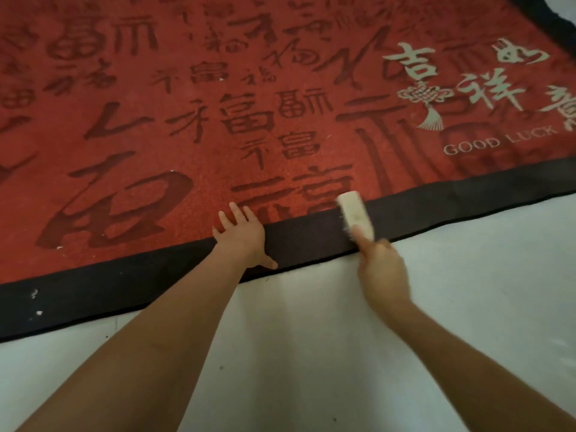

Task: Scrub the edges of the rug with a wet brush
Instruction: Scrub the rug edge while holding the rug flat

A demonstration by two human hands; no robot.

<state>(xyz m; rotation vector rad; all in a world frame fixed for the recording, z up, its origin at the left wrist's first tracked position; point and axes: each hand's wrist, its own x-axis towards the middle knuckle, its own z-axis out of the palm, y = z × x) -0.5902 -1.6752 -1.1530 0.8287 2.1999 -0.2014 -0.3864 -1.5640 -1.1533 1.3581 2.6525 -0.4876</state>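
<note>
On the pale floor [311,338], a large red rug [187,126] lies flat, its short, nubbly pile printed with darker red calligraphic characters, cream characters, a knot-and-tassel emblem and the words "GOOD LUCK". A smooth, dark border band [305,241] frames the rug and runs diagonally across the view; a few white specks mark it at lower left. The left hand [241,235] rests palm down across the seam between red pile and border, fingers straight and spread, thumb extended along the band. The right hand [381,269] grips the near end of a brush [355,215], fingers curled round it and thumb laid along its top. The brush is a cream, oblong block with rounded corners; short pale bristles show along its left side, and it sits on the border, its far end touching the red field. The floor appears matte and off-white.
</note>
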